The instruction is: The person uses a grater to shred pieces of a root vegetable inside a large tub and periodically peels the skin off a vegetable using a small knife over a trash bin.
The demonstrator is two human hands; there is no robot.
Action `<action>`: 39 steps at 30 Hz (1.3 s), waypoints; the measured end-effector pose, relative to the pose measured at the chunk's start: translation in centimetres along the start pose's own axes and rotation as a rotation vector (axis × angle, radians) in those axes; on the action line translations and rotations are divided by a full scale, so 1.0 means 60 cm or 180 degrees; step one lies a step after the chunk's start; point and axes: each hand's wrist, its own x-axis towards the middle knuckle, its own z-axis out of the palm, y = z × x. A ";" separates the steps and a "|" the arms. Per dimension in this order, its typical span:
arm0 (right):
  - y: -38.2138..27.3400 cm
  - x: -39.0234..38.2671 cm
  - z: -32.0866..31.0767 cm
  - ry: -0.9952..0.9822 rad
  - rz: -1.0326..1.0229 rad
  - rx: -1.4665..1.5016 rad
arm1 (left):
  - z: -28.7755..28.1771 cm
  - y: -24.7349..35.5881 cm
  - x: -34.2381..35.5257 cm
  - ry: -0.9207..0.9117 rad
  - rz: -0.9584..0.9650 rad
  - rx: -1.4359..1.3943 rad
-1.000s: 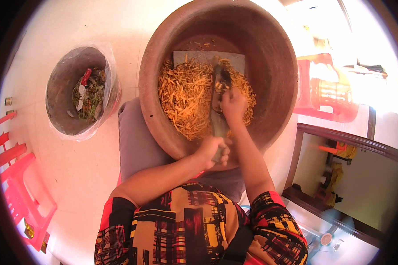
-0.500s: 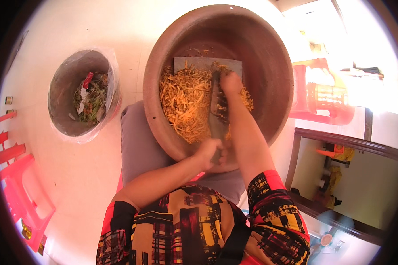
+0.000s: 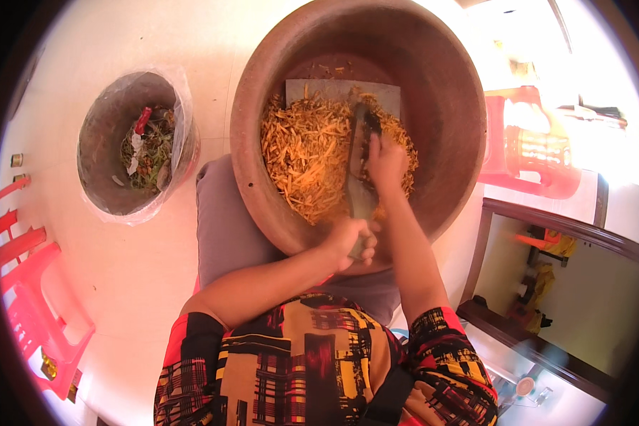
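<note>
A large brown round basin (image 3: 440, 177) stands between my knees, with a heap of orange-yellow shreds (image 3: 302, 153) in it. A grey flat board (image 3: 319, 88) lies at the far side, partly buried by the shreds. My left hand (image 3: 355, 240) is closed around the near end of a long, dark, flat grater (image 3: 361, 160) that slants up over the heap. Against the grater's right side is my right hand (image 3: 388, 165), its fingers curled and slightly blurred. Whatever those fingers hold, if anything, is hidden.
On the left stands a bin (image 3: 92, 149) lined with clear plastic, holding green scraps and a red wrapper. Red plastic stools (image 3: 39, 312) sit at the left edge. A red plastic stool (image 3: 536, 153) is right of the basin, near a dark-framed glass cabinet (image 3: 568, 298).
My right hand has come down along the grater toward me, from its far end to its middle. The left hand keeps its hold. The view has shifted slightly.
</note>
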 end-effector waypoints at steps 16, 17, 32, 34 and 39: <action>0.009 0.110 0.035 -0.0771 0.1017 -0.0104 | 0.002 0.010 0.011 0.0218 0.0077 0.0143; 0.009 0.098 0.039 -0.0813 0.1043 -0.0142 | -0.005 0.002 0.009 0.0251 0.0087 0.0142; 0.049 0.136 0.074 -0.1256 0.1527 0.0080 | -0.002 -0.005 0.006 0.0118 0.0075 0.0262; 0.081 0.138 0.081 -0.1386 0.1682 0.0848 | 0.007 0.001 0.000 0.0115 0.0007 0.0267; 0.035 0.058 0.002 -0.1128 0.0828 0.1216 | 0.006 0.009 -0.005 0.0073 -0.0028 0.0180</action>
